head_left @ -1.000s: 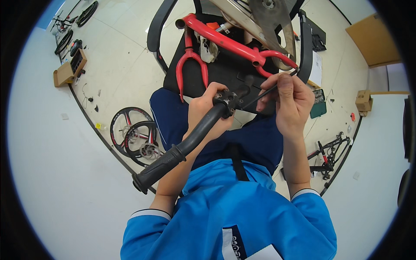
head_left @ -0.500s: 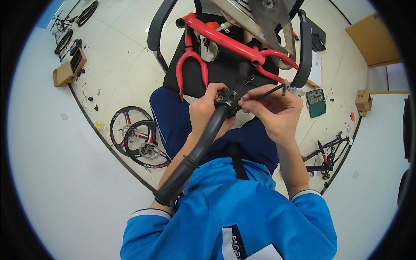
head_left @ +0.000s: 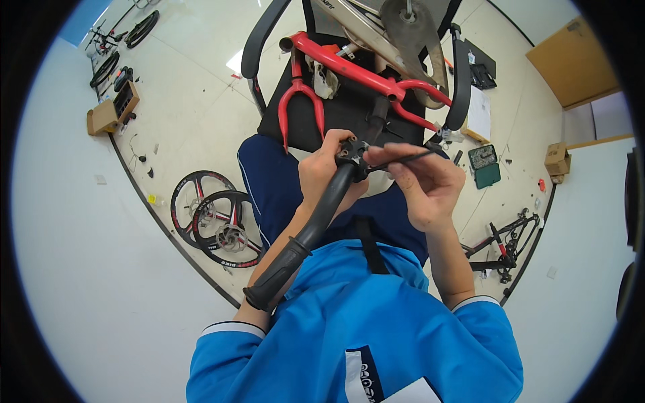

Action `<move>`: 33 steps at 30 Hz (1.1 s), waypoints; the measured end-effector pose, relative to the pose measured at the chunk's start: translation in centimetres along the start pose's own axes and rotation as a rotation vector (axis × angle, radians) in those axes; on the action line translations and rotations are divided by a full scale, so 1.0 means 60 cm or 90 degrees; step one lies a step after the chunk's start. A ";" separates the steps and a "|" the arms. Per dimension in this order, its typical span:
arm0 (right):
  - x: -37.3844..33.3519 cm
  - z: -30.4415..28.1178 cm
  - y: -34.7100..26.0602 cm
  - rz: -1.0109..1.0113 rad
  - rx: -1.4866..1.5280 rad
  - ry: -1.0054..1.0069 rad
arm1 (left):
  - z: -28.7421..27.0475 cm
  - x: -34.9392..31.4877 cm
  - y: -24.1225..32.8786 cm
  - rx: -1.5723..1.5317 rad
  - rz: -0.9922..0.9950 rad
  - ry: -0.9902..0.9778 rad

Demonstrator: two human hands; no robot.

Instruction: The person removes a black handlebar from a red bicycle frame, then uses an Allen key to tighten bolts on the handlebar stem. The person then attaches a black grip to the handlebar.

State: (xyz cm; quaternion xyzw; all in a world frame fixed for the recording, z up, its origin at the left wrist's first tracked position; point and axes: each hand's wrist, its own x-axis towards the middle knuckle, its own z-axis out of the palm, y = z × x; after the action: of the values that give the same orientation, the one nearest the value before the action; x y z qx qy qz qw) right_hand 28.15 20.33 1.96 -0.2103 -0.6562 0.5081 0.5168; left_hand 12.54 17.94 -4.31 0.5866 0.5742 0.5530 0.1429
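Observation:
A black bicycle handlebar with a rubber grip slants across my lap, its far end above the chair seat. My left hand is closed around the black stem clamp at the bar's middle. On the other side, my right hand holds a thin black hex key between thumb and fingers, slightly blurred. The key's inner end meets the clamp's right side; the exact contact is hidden by the fingers.
Ahead, a black armchair carries a red bicycle frame, a red fork and a pale frame. Spoked wheels lie left, a dark frame right. A green case lies open on the floor.
My right fingers have straightened along the hex key, and the key's outer end has swung lower. My left hand keeps its hold on the clamp. The view has shifted slightly.

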 end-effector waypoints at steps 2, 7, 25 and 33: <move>-0.009 0.017 -0.020 0.042 0.067 0.038 | -0.005 -0.012 0.011 -0.011 -0.002 -0.011; -0.055 0.040 -0.040 -0.055 -0.026 0.074 | -0.025 -0.043 0.052 -0.013 0.065 0.028; -0.157 0.081 -0.135 -0.180 -0.061 -0.037 | -0.057 -0.152 0.112 -0.065 0.118 0.206; -0.161 0.085 -0.126 -0.256 -0.253 0.047 | -0.054 -0.156 0.121 -0.080 0.088 0.157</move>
State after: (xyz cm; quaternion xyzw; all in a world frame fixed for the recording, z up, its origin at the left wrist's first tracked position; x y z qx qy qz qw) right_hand 29.11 7.28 4.41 -0.1916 -0.7522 0.2484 0.5795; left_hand 16.19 6.47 -1.92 0.5423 0.5100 0.6641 0.0689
